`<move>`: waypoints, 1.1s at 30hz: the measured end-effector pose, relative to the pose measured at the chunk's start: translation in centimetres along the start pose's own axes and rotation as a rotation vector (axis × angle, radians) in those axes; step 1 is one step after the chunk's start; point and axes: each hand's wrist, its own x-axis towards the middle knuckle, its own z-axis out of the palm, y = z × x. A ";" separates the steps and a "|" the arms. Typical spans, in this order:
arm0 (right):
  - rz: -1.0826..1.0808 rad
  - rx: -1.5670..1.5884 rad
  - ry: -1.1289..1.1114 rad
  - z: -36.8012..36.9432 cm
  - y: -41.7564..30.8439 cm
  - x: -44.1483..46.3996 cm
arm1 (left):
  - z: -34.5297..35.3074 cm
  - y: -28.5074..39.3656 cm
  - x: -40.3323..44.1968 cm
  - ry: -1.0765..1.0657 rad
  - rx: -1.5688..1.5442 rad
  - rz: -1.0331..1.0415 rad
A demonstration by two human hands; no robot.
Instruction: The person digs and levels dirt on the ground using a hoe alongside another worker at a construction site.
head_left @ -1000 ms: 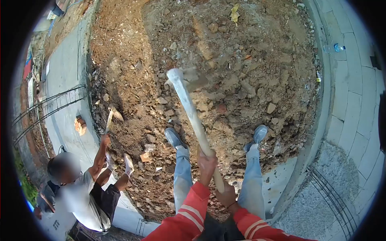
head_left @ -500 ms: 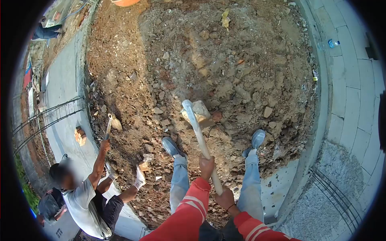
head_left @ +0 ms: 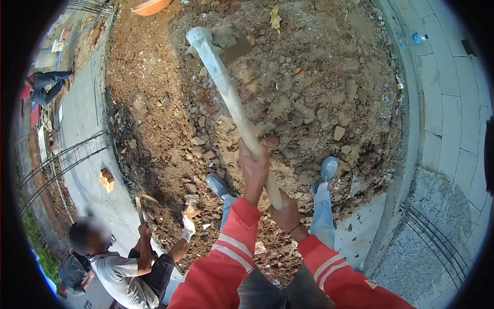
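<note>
Both my hands grip the wooden handle of a hoe (head_left: 235,105). My left hand (head_left: 254,164) is wrapped round the middle of the handle. Nearer my body, my right hand (head_left: 286,211) is closed round its lower end. The hoe's grey metal blade (head_left: 231,44) is out ahead of me over the broken soil (head_left: 309,77), apparently lifted off it. Below my hands, my grey shoes (head_left: 218,185) stand apart on the loose dirt and stones.
At the left, a co-worker (head_left: 121,273) in a grey shirt holds another hoe (head_left: 140,208) low over the soil. Bricks (head_left: 106,180) lie on the left concrete ledge (head_left: 85,149). Steel rebar (head_left: 432,237) projects at the right. An orange basin (head_left: 152,6) sits at the far edge.
My hoe has swung up and forward, its blade now farther away and left. Both hands rose with it. The co-worker's hoe has come back toward their body.
</note>
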 end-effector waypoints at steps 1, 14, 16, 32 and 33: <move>-0.095 -0.001 0.035 -0.4 -2.4 4.4 | 1.0 1.4 4.1 0.049 0.025 0.199; 0.443 -0.082 -0.053 -1.9 7.6 -17.0 | 1.7 -21.3 -16.1 -0.111 0.314 -0.270; 0.614 -0.027 -0.113 -3.1 6.6 -22.7 | -0.4 -18.7 -21.5 -0.189 0.275 -0.472; -0.108 0.037 0.015 -0.8 -3.1 4.0 | 0.6 2.8 3.3 0.013 0.008 0.146; -0.069 0.019 -0.014 -0.5 -2.1 4.7 | 1.0 1.3 4.2 0.018 0.035 0.154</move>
